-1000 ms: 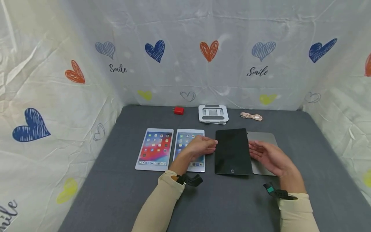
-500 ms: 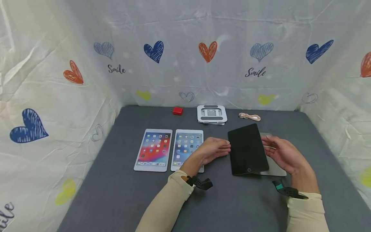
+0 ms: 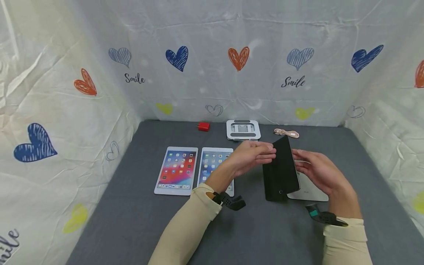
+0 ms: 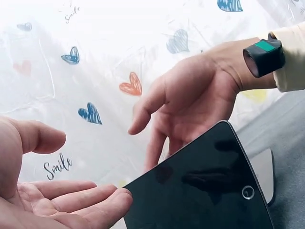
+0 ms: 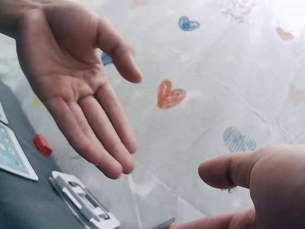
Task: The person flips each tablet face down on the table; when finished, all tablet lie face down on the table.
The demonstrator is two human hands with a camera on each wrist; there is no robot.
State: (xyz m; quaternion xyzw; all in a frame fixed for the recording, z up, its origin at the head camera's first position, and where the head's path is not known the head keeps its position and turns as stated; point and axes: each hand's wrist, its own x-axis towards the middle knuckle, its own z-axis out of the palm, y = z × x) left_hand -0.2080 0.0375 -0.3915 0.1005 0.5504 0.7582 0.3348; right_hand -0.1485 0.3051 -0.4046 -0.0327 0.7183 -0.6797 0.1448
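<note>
A black tablet [image 3: 279, 169], dark-screened with a round home button, stands tilted up from the table between my two hands. The straight fingers of my left hand [image 3: 246, 158] reach its upper left edge, and in the left wrist view that hand [image 4: 52, 186] has its thumb held apart. My right hand [image 3: 319, 173] is on the other side; its extended fingers go partly behind the tablet [image 4: 205, 186], so their contact is hidden. A silver tablet [image 3: 309, 189] lies back side up under my right hand. Beneath my left forearm is a white tablet [image 3: 212, 162] with a lit screen.
Another white tablet [image 3: 177, 171] lies farther left, showing a red and blue screen. Along the back of the grey table [image 3: 132, 221] are a red charger plug [image 3: 203, 126], a folded white stand [image 3: 243, 130] and a coiled cable [image 3: 286, 133]. Heart-patterned sheeting [image 3: 212, 84] surrounds the table.
The black tablet has shifted right and its right side has tilted up more steeply. Both hands moved right with it, and the left has risen. More of the silver tablet's back shows now.
</note>
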